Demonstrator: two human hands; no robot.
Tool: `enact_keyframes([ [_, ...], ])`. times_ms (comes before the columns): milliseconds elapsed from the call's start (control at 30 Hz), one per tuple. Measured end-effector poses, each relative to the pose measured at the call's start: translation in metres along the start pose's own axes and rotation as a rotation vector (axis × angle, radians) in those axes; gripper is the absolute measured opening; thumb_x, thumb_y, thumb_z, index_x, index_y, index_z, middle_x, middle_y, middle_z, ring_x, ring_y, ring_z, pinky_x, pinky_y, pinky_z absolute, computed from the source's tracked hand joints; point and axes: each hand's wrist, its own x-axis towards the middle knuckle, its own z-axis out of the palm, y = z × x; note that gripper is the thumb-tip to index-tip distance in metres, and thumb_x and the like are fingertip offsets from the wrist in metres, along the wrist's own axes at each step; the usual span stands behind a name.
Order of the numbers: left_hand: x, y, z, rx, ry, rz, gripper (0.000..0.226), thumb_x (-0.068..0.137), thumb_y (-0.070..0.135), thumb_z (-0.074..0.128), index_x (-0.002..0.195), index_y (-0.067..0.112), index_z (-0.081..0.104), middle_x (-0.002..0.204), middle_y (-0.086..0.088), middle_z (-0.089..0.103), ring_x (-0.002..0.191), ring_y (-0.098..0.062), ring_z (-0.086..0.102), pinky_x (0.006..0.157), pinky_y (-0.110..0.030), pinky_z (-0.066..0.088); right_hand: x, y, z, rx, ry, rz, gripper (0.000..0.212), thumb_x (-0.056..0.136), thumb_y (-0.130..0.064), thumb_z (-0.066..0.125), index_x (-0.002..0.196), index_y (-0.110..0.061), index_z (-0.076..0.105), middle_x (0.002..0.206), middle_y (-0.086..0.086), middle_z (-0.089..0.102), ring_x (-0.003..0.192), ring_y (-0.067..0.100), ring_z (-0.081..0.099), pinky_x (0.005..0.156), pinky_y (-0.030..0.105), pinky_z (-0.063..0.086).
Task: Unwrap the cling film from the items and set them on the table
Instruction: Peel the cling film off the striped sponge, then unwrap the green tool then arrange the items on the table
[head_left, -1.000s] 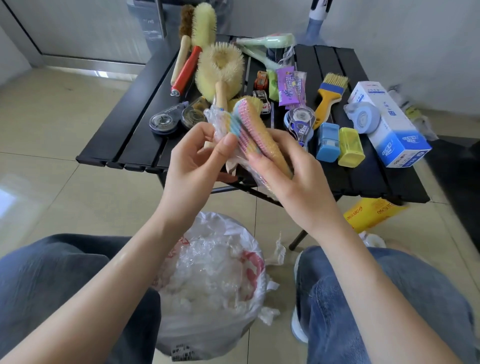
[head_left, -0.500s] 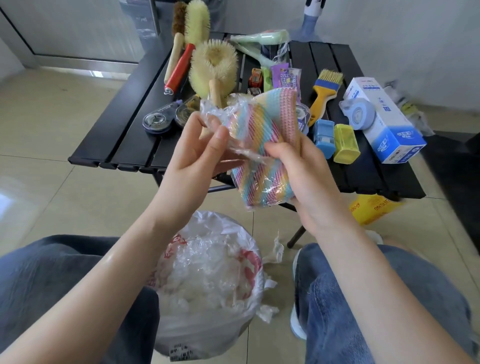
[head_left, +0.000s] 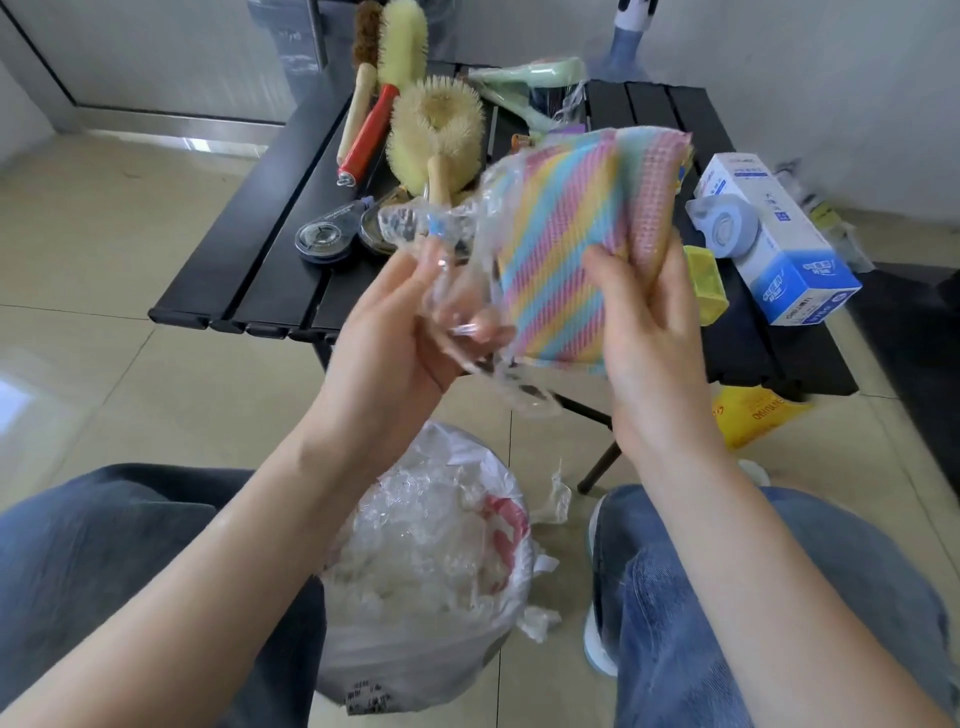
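While gripping striped sponge (head_left: 566, 249), right hand (head_left: 644, 332) upright; left hand (head_left: 400, 332) (fingers curled) pinching cling film (head_left: 457, 270).

I see a sponge cloth (head_left: 563, 244) striped diagonally in pink, yellow and pale blue, its folded edge checked pink. The cling film (head_left: 457, 270) is clear. The worktop (head_left: 270, 260) is black; one brush (head_left: 369, 132) has a red handle; the box (head_left: 779, 244) is white and blue.
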Motion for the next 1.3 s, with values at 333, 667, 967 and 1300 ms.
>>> enact_keyframes([
  [333,0.003,0.013,-0.002,0.771,0.205,0.23,0.046,0.086,0.038,0.065,0.081,-0.005,0.052,0.054,0.004,0.034,0.047,-0.007,0.026,0.044,-0.016,0.024,0.001,-0.017,-0.013,0.024,0.036,0.083,0.007,0.095,-0.02,0.055,0.101,-0.025,0.055,0.081,-0.011,0.064,0.073,0.001,0.061,0.064,0.017,0.049],
  [667,0.028,0.041,0.008,0.53,0.354,0.17,0.016,0.097,0.012,0.049,0.113,0.012,0.055,0.081,0.011,0.072,0.062,-0.005,0.066,0.055,-0.018,0.053,0.008,-0.032,-0.032,-0.003,-0.066,0.253,0.021,0.1,-0.027,0.045,0.091,-0.03,0.063,0.074,-0.02,0.07,0.071,-0.006,0.065,0.06,0.013,0.048],
  [967,0.059,0.045,0.04,0.67,0.003,-0.005,0.017,0.094,0.028,0.043,0.078,0.023,0.045,0.046,0.01,0.033,0.041,-0.007,0.027,0.046,-0.019,0.024,0.058,-0.049,-0.036,0.025,0.127,0.183,0.017,0.099,-0.035,0.045,0.115,-0.029,0.047,0.106,-0.002,0.061,0.101,0.013,0.059,0.082,0.032,0.05],
  [1300,0.135,0.042,0.078,0.864,0.029,0.076,0.041,0.088,0.052,0.056,0.08,0.013,0.063,0.06,0.013,0.067,0.047,0.006,0.057,0.043,-0.006,0.038,0.122,-0.059,-0.047,-0.111,0.027,0.106,0.028,0.096,-0.038,0.053,0.12,-0.032,0.04,0.116,-0.005,0.058,0.109,0.012,0.058,0.091,0.038,0.053],
])
